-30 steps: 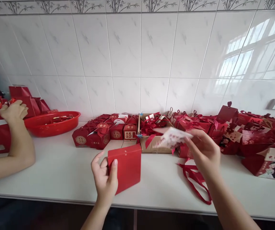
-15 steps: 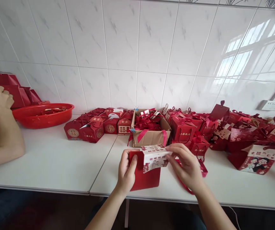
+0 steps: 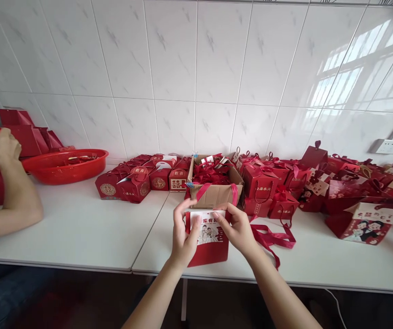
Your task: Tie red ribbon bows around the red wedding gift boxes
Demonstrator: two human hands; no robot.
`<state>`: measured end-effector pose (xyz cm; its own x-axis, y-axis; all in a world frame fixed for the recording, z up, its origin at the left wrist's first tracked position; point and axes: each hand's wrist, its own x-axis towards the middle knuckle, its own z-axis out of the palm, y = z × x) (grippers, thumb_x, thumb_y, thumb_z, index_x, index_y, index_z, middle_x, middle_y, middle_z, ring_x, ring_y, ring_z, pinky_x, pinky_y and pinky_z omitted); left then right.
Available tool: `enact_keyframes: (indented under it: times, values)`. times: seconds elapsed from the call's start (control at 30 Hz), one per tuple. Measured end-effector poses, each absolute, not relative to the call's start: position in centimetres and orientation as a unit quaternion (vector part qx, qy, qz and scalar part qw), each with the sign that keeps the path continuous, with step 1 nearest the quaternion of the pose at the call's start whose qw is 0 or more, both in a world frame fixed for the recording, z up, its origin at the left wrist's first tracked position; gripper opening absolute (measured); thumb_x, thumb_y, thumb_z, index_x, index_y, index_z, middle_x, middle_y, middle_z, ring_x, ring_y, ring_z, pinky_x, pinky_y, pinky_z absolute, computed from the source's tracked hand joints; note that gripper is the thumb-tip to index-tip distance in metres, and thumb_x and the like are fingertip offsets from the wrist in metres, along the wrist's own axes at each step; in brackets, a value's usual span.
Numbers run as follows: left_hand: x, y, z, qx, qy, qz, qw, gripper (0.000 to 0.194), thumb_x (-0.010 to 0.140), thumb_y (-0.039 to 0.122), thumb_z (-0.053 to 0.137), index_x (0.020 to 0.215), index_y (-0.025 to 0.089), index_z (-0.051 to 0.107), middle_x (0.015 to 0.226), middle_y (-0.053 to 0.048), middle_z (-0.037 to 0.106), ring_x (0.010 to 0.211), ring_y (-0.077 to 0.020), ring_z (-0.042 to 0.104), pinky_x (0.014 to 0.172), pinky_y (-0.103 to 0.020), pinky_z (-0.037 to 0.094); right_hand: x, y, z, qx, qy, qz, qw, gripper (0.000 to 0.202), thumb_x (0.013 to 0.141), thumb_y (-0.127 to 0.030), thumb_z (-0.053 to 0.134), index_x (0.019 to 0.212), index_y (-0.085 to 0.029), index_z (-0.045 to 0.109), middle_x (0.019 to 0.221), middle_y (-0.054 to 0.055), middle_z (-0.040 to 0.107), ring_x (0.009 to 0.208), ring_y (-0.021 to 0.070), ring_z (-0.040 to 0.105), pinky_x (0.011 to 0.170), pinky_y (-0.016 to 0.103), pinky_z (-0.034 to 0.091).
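Note:
In the middle of the head view, a flat red gift-box piece is held upright above the table's front part. Against its upper face lies a white printed card with red lettering and a line-drawn figure picture. My left hand grips the left edge, thumb on the card and index finger raised off it. My right hand pinches the card's top right, thumb in front, with its other fingers partly hidden behind. To the right, a loose crimson ribbon lies on the table.
Behind my hands stands a cardboard box of red ribbons. Red gift boxes are grouped left, more red boxes right. A picture-fronted box stands far right. At left are a red basin and another person's arm.
The folded white card has been laid flat against the red piece. My right hand moved left onto its top edge, and my left index finger lifted. The view shifted slightly.

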<state>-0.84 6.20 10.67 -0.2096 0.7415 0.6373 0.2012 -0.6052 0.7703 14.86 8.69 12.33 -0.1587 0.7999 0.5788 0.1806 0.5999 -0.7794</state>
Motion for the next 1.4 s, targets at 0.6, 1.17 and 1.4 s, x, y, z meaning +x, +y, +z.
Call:
enact_keyframes:
  times: [0.6, 1.17, 1.4]
  values:
    - [-0.9, 6.0, 11.0, 0.602, 0.430, 0.612, 0.279, 0.023, 0.090, 0.044, 0.051, 0.098, 0.023, 0.048, 0.083, -0.002, 0.061, 0.074, -0.0165, 0.061, 0.066, -0.027, 0.050, 14.2, 8.6, 11.3, -0.334, -0.705, 0.226, 0.584, 0.012, 0.092, -0.033, 0.051, 0.090, -0.021, 0.055, 0.081, 0.003, 0.064, 0.073, 0.0167, 0.059, 0.065, 0.027, 0.045]
    - [-1.0, 6.1, 11.2, 0.615, 0.402, 0.628, 0.258, 0.024, 0.091, 0.042, 0.051, 0.102, 0.021, 0.052, 0.108, -0.010, 0.063, 0.099, -0.0224, 0.063, 0.081, -0.033, 0.052, 14.5, 8.1, 11.9, -0.340, -0.707, 0.251, 0.567, 0.019, 0.091, -0.039, 0.051, 0.088, -0.020, 0.056, 0.078, 0.003, 0.062, 0.071, 0.0161, 0.058, 0.063, 0.027, 0.046]
    - [-1.0, 6.0, 10.9, 0.593, 0.434, 0.613, 0.289, 0.021, 0.090, 0.042, 0.053, 0.092, 0.022, 0.048, 0.073, -0.001, 0.062, 0.066, -0.0167, 0.062, 0.062, -0.026, 0.050, 16.5, 13.5, 17.9, -0.444, -0.727, 0.190, 0.489, 0.037, 0.097, -0.038, 0.039, 0.084, -0.016, 0.066, 0.085, 0.006, 0.070, 0.083, 0.0187, 0.064, 0.075, 0.029, 0.050]
